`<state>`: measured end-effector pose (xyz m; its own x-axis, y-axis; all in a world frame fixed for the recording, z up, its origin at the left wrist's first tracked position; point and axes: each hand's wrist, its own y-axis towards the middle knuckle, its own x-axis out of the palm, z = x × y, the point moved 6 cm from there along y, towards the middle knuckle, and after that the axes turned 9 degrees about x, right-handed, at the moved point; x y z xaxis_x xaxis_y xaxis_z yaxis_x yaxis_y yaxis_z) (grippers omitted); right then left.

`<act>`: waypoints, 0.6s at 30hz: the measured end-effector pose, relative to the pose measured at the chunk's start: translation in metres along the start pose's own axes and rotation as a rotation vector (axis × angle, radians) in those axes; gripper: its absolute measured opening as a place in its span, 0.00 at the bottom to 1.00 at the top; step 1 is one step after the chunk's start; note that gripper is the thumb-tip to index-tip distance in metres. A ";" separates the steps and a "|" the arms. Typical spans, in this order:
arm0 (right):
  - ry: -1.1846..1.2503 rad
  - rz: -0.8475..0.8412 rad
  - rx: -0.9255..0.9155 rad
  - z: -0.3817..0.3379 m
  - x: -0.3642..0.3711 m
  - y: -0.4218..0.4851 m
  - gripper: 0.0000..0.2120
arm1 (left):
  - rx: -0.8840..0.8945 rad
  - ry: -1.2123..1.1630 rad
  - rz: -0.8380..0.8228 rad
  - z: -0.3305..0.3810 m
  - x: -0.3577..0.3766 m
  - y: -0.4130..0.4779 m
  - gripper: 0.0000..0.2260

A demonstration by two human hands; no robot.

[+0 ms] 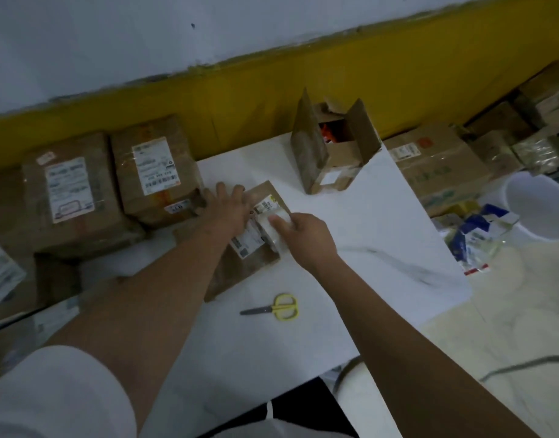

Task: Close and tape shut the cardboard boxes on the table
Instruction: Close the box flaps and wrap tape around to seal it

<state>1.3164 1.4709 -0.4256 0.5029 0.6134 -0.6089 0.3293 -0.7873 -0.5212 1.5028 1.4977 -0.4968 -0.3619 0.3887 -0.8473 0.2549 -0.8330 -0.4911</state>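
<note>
— What is on the left?

— Two sealed parcels (72, 197) stand side by side beyond the white table (382, 235), each with a white shipping label. The print on the labels is too blurred to read.

— Where are the hands?

— Mid-frame. The left hand (226, 207) lies flat with fingers spread on the far end of a small box (240, 270), which rests closed on the table. Just right of it, the right hand (303, 235) curls round a tape roll (270, 230) of clear tape held on the box top. The two hands nearly touch. The box has white labels with barcodes, none of them legible.

— Anything else nearby?

— Scissors (276, 307) with yellow handles lie on the table just in front of the box. Further back, an open box (331, 153) stands with its flaps up and something orange inside.

— And on the right?

— A stack of cartons (436, 159), one with unreadable green print, and a white bucket (537, 203)
</note>
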 end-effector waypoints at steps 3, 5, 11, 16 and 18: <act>-0.025 -0.008 0.162 0.051 -0.003 -0.031 0.24 | -0.071 -0.048 -0.157 -0.003 -0.001 0.009 0.26; -0.057 -0.033 0.207 0.078 0.006 -0.045 0.25 | -0.079 -0.067 -0.153 0.002 0.001 0.007 0.23; -0.189 -0.060 0.233 0.085 0.043 -0.015 0.24 | -0.100 -0.154 -0.012 0.000 -0.006 -0.002 0.26; -0.089 -0.024 0.246 0.084 0.052 -0.012 0.23 | 0.250 0.160 0.280 0.041 0.013 -0.054 0.41; -0.030 -0.070 0.246 0.089 0.054 -0.011 0.22 | 0.252 0.187 0.148 0.045 0.022 -0.057 0.54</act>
<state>1.2683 1.5178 -0.5059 0.4604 0.6706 -0.5817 0.1566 -0.7063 -0.6904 1.4403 1.5364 -0.4780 -0.1611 0.3023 -0.9395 0.0543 -0.9478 -0.3143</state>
